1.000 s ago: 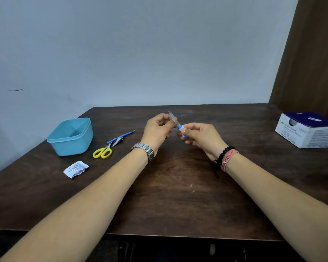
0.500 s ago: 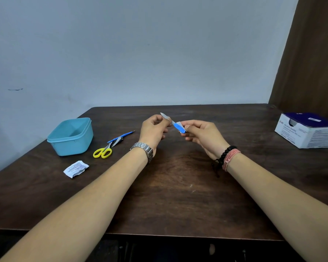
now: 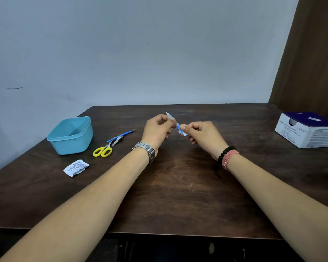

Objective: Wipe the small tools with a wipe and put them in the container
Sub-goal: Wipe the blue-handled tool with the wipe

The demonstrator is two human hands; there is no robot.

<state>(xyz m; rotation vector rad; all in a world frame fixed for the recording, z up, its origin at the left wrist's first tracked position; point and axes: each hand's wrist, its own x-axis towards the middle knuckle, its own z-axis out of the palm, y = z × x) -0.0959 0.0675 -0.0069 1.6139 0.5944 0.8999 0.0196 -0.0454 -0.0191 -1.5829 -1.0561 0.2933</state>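
Above the table [image 3: 178, 195], both hands pinch one small tool [image 3: 171, 117]: left hand [image 3: 157, 129] grip at the metal blade, right hand [image 3: 201, 133] clamping the wipe [image 3: 182, 131] nearer the handle than a moment ago. Wiping continues; container [image 3: 70, 137] untouched.

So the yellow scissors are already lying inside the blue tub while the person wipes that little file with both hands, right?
Not quite. The head view shows the yellow scissors lying on the table beside the blue tub, not inside it. The rest holds: the left hand and the right hand both hold the little file.
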